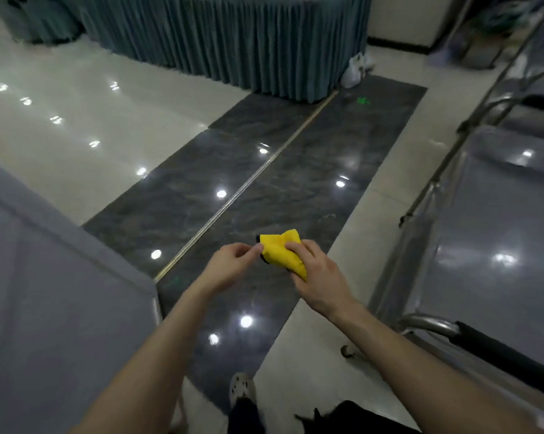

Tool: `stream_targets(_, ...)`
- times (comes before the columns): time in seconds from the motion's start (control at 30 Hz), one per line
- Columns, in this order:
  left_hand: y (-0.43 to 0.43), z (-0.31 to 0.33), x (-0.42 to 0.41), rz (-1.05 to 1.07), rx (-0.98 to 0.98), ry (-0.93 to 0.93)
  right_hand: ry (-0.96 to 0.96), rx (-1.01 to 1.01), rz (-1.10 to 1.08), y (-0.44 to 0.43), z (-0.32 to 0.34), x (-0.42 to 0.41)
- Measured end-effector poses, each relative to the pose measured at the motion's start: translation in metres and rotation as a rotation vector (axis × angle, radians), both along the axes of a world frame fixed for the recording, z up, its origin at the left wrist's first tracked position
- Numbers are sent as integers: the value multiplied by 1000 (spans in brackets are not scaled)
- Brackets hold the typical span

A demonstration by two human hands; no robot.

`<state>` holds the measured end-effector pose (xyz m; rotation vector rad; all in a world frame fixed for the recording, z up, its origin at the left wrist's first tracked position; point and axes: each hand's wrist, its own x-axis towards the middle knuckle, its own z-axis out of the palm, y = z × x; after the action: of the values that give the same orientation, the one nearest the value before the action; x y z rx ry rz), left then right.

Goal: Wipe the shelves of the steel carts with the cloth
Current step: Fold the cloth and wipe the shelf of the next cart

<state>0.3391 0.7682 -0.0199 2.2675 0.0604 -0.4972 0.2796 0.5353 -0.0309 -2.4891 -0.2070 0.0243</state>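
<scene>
My right hand (319, 270) curls round the bunched yellow cloth (281, 253), and my left hand (233, 261) pinches its left edge. I hold it over the dark floor strip (264, 189), between two steel carts (499, 220).

Soft yellow cloth (281, 253), glossy steel cart shelf (496, 233), polished stone floor (264, 195), pleated fabric skirt (233, 42)
</scene>
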Motion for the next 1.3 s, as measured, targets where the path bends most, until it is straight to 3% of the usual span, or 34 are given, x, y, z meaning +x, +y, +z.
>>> stream_targets(0.2,-65,2,114,-192,-328,110,23,60,-338,9,1,34)
stream_targets(0.37,-117,7,190,-465,-248,70,43,232,-604,-11,-30,66)
stream_targets(0.5,-156,-3,269,-658,-177,75,121,239,-918,-44,-69,121)
stream_targets(0.6,-185,-8,327,-791,-167,90,264,245,-984,-80,-91,173)
stream_targets(0.73,-220,-7,397,-871,-135,119,444,447,-1046,-109,-88,241)
stream_targets(1.0,-310,-33,519,-1069,39,36,221,872,-1522,-161,-79,324)
stream_targets(1.2,-396,-61,580,-1291,45,-38,85,828,-1746,-175,-76,373)
stream_targets(1.3,-435,-66,596,-1359,-56,2,1,817,-1925,-171,-72,391)
